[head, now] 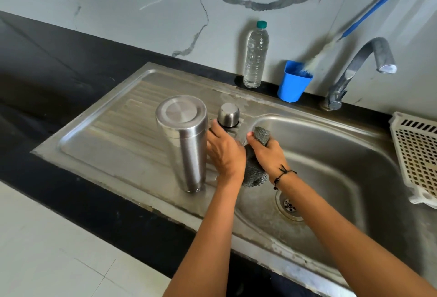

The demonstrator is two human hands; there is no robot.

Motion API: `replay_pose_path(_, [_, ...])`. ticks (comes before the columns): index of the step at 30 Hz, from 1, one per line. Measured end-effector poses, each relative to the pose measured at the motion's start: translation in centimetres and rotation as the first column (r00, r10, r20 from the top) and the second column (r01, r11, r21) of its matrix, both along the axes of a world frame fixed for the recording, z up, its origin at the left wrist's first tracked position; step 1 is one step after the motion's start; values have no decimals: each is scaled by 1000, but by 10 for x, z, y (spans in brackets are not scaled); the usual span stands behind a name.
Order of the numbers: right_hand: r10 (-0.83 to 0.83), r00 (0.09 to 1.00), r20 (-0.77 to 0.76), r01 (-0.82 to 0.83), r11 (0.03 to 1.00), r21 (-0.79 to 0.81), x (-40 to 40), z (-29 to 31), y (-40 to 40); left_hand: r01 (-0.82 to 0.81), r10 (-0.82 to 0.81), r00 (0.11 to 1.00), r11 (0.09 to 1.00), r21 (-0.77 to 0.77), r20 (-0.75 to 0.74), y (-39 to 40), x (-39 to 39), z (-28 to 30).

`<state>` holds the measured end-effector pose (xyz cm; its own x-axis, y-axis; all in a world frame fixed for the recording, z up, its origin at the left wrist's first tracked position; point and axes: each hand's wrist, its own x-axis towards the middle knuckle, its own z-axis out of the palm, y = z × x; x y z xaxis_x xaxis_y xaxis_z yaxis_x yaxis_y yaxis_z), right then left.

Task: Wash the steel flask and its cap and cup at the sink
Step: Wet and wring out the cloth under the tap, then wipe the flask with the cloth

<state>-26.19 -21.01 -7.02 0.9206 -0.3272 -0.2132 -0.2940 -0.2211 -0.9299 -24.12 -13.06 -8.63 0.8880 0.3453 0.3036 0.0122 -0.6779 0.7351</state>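
The tall steel flask (186, 145) stands upright on the sink's drainboard (113, 136). Just behind and to its right sits a small steel cap (228, 114) with a black rim, dome side up. My left hand (224, 152) lies palm down between flask and cap, fingertips touching the cap's black rim, nothing clearly held. At the left edge of the basin (331, 155), my right hand (267, 152) is shut on a grey scrubber (256, 171). I see no separate cup.
A clear plastic water bottle (255, 55) and a blue cup (294, 81) holding a blue-handled brush stand at the back wall. The tap (359, 65) is not running. A white plastic basket (418, 155) sits at the right. The drain (289, 207) is open.
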Motion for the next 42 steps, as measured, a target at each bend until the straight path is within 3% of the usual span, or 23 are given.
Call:
replay_pose_path(4, [-31, 999, 39, 27, 995, 99, -11, 10, -4, 188, -184, 970, 982, -6, 156, -6, -18, 13])
replay_pose_path(8, [-48, 994, 101, 28, 981, 191, -31, 25, 0, 285, -350, 781, 937, 204, 517, -9, -41, 37])
replay_pose_path(11, [-3, 992, 127, -26, 975, 222, -38, 29, 3, 111, -258, 647, 963, 246, 718, 2, -59, 62])
replay_pose_path(15, [30, 991, 133, -70, 949, 308, -40, 33, 16, -79, -12, 601, 994, 75, 799, 45, -63, 85])
replay_pose_path(17, [55, 990, 133, -96, 941, 325, -39, 34, 24, -98, 69, 624, 995, -9, 779, 68, -63, 77])
replay_pose_path(19, [83, 986, 142, -124, 942, 313, -38, 33, 31, -73, 87, 713, 996, -50, 696, 84, -66, 59])
replay_pose_path(22, [116, 983, 139, -150, 954, 260, -38, 31, 40, 50, 31, 890, 985, -165, 456, 97, -71, 33])
replay_pose_path(24, [155, 978, 140, -183, 959, 218, -39, 30, 44, 174, -90, 966, 921, -349, 243, 103, -74, 30])
replay_pose_path(27, [198, 968, 153, -224, 959, 173, -43, 29, 47, 270, -263, 961, 843, -466, 82, 110, -70, 33])
replay_pose_path(31, [146, 976, 161, -178, 961, 211, -54, 35, 34, 283, -256, 959, 814, -507, 124, 105, -68, 45])
replay_pose_path(33, [68, 979, 190, -120, 955, 272, -60, 47, 19, 350, -305, 936, 735, -581, 178, 94, -68, 55])
replay_pose_path(35, [-29, 960, 280, -72, 936, 345, -64, 68, -1, 409, -378, 902, 595, -692, 207, 75, -66, 69])
replay_pose_path(38, [-181, 874, 451, -9, 922, 387, -61, 107, -31, 340, -452, 874, 303, -890, 180, 37, -63, 73])
replay_pose_path(40, [-163, 801, 576, 13, 967, 256, -57, 131, -51, 226, -530, 841, 154, -962, 113, 10, -65, 70])
replay_pose_path(42, [-58, 753, 656, 34, 998, 49, -52, 146, -63, 139, -620, 782, 80, -987, 60, -10, -69, 67])
